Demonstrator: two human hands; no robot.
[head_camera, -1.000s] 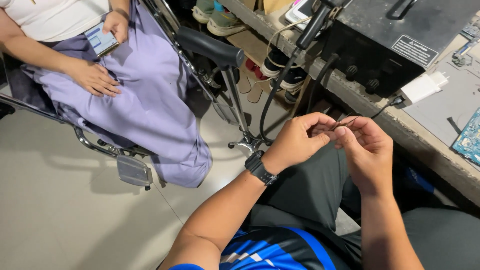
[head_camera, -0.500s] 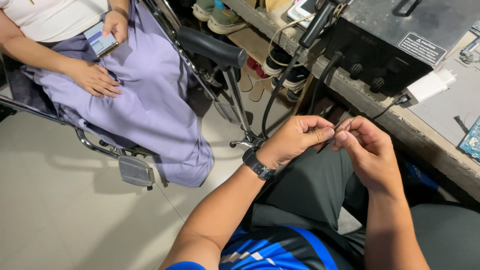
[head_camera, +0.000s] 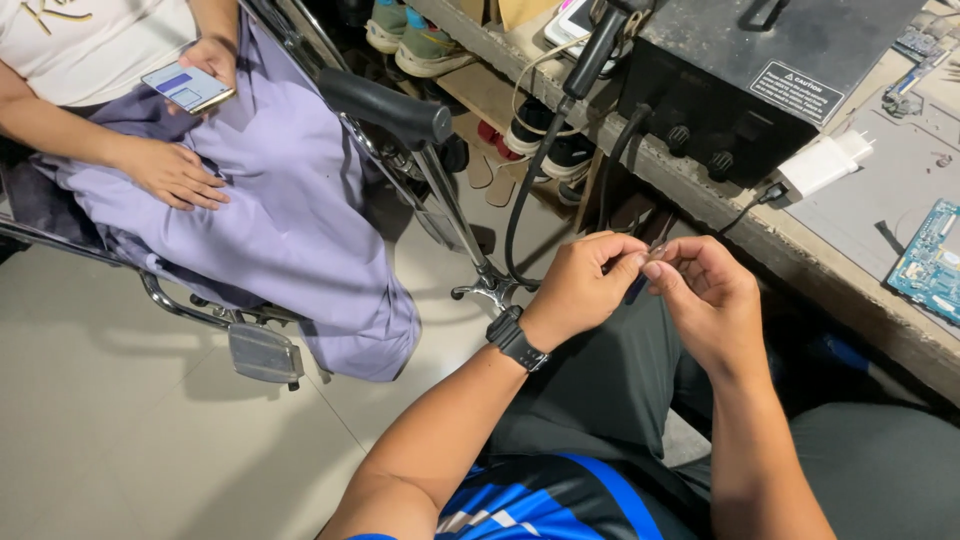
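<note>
**Small dark part pinched between two hands, centre of frame**

The small dark part (head_camera: 648, 262) sits just right of centre, held between the fingertips of both hands above the person's lap; it is too small and too covered to tell what it is.

At the upper left, another person sits in a wheelchair (head_camera: 262, 350) with a lilac cloth (head_camera: 290, 210) over the lap, one hand flat on the cloth and the other holding a phone (head_camera: 186, 88). A black padded armrest (head_camera: 385, 105) juts toward the centre.

Moving right, the left hand (head_camera: 580, 290), with a black wristwatch (head_camera: 515, 338) on its wrist, has its fingers curled and thumb and forefinger closed on the part. Touching it fingertip to fingertip, the right hand (head_camera: 712, 300) pinches the same part from the other side, its remaining fingers loosely bent.

Behind the hands, black cables (head_camera: 520, 200) hang from a black box with knobs (head_camera: 760, 90) on the workbench (head_camera: 800, 250) at upper right. A white plug adapter (head_camera: 822, 165) lies just beside the box, and a blue circuit board (head_camera: 930, 262) lies at the far right edge.
</note>
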